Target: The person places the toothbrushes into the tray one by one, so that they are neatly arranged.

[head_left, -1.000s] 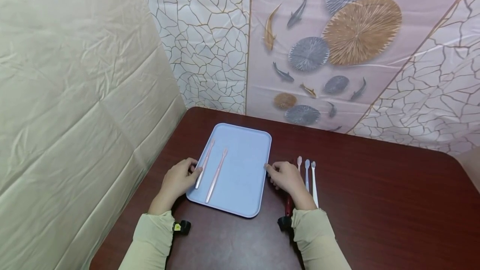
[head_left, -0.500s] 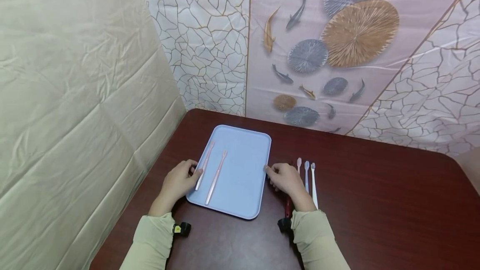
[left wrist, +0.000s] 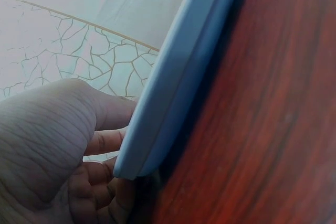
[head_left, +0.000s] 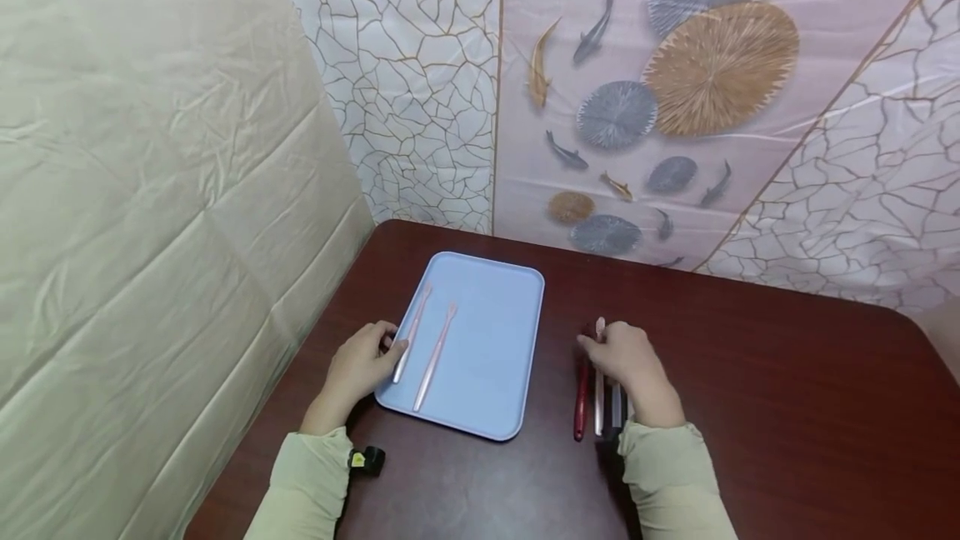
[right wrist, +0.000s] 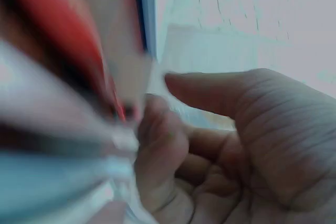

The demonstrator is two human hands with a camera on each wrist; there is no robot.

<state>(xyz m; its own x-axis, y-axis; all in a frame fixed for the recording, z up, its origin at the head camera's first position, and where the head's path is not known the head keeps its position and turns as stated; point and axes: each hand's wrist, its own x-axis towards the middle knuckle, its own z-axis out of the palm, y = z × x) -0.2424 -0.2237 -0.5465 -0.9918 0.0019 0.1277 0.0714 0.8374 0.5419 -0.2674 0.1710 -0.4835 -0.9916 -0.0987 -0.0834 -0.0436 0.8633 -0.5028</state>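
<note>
A light blue tray (head_left: 491,340) lies on the table, with two pink toothbrushes (head_left: 433,361) on its left part. My left hand (head_left: 360,359) grips the tray's left edge, thumb over the rim. In the left wrist view, the fingers of my left hand (left wrist: 102,145) meet the tray's side wall (left wrist: 163,93). My right hand (head_left: 626,357) is over a row of toothbrushes, thumb apart from the bent fingers. Under it lie a red toothbrush (head_left: 581,398), a pale pink toothbrush (head_left: 598,407) and a bluish toothbrush (head_left: 617,402), partly hidden. The right wrist view is blurred; my right hand (right wrist: 226,145) shows no held thing.
The dark red-brown table (head_left: 787,407) stretches to the right of the toothbrushes. A patterned cloth wall (head_left: 615,173) rises behind the table, and a cream cloth (head_left: 150,232) hangs along its left side.
My right hand has left the tray's right edge and moved right over the toothbrushes, uncovering the red one. My left hand stays on the tray's left edge.
</note>
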